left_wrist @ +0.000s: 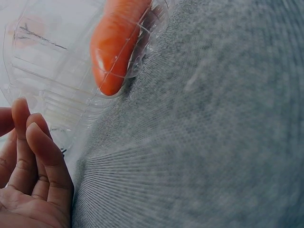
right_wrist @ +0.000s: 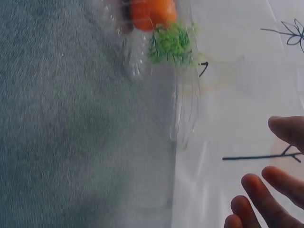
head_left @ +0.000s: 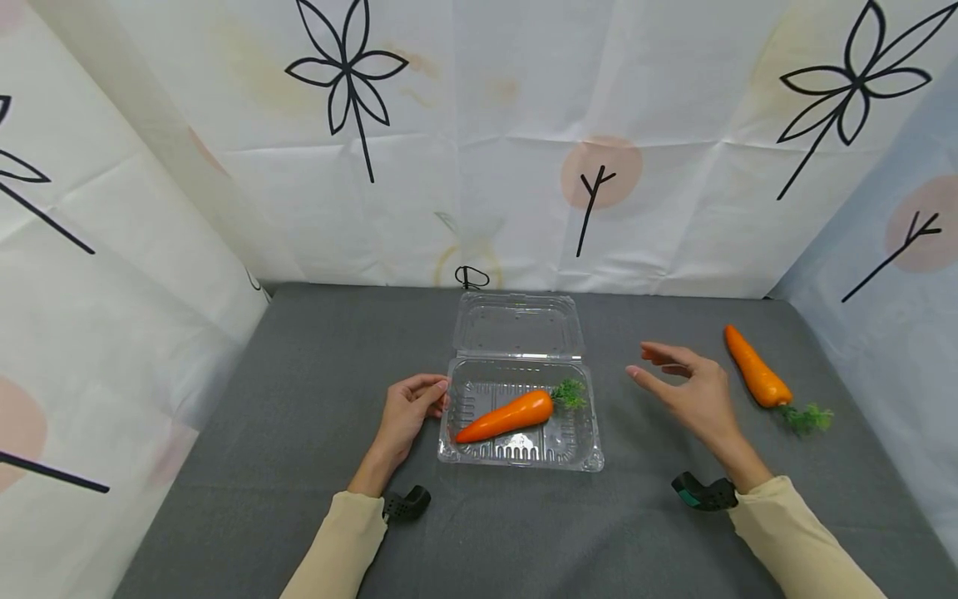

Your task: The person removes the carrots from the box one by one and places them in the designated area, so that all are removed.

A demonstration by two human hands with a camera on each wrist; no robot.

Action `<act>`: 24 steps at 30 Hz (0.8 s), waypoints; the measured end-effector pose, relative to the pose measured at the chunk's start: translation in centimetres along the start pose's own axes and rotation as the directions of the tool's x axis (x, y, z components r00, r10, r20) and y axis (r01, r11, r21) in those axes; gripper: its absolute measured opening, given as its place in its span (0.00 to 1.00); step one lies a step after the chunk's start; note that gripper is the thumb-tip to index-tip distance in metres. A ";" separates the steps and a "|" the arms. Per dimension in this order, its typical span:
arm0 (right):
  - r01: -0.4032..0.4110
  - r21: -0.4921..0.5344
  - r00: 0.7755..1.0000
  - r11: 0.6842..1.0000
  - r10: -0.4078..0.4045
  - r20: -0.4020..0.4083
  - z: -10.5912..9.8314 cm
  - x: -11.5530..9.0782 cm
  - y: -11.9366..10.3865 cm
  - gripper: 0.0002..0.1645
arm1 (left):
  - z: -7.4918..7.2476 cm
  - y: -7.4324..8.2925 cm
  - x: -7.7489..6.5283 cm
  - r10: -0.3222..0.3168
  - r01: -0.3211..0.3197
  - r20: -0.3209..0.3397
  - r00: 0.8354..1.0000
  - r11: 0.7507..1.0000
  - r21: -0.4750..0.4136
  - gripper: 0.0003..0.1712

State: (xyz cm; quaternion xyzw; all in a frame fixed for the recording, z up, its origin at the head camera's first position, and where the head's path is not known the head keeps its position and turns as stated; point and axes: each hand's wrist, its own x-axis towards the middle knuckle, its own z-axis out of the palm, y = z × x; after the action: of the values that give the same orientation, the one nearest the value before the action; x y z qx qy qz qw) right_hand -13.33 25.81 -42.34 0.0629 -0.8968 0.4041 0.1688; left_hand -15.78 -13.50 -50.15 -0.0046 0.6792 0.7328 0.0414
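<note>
An open clear plastic clamshell container (head_left: 479, 459) lies on the grey table, its lid (head_left: 516, 326) folded back toward the wall. Inside lies an orange carrot (head_left: 509, 416), its green leafy top pointing right. My left hand (head_left: 407, 409) pinches the container's left rim between thumb and fingers; in the left wrist view the carrot's tip (left_wrist: 110, 71) shows through the plastic wall. To the right of the container, my right hand (head_left: 696, 395) hovers with thumb and fingers spread apart, holding nothing. In the right wrist view its fingers (right_wrist: 266, 199) are apart from the container.
A second orange carrot (head_left: 756, 366) with green leaves lies on the table (head_left: 314, 349), right of my right hand. White cloth walls (head_left: 479, 191) with line-drawn plants stand behind and on both sides. Each wrist wears a dark camera band.
</note>
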 end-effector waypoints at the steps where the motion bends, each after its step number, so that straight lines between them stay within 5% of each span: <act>1: 0.015 0.014 1.000 1.000 -0.015 0.008 0.3 0.0 -0.2 0.24 | 0.0 0.0 0.0 0.000 0.000 -0.001 1.000 1.000 0.001 0.12; 13: 0.133 0.197 0.973 0.971 -0.166 0.162 3.4 -0.2 -2.5 0.28 | 0.1 0.0 0.0 -0.001 0.001 -0.008 1.000 1.000 -0.001 0.12; 24: 0.139 0.249 0.923 0.958 -0.217 0.318 6.0 -0.4 -3.9 0.29 | 0.1 0.1 -0.1 0.004 -0.004 0.002 1.000 1.000 -0.016 0.12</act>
State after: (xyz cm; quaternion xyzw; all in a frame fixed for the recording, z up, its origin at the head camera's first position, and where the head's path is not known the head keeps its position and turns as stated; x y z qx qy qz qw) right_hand -13.50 18.70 -43.42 0.2323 -0.8521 0.4674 0.0383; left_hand -15.70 -13.41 -50.06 -0.0026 0.6734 0.7382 0.0407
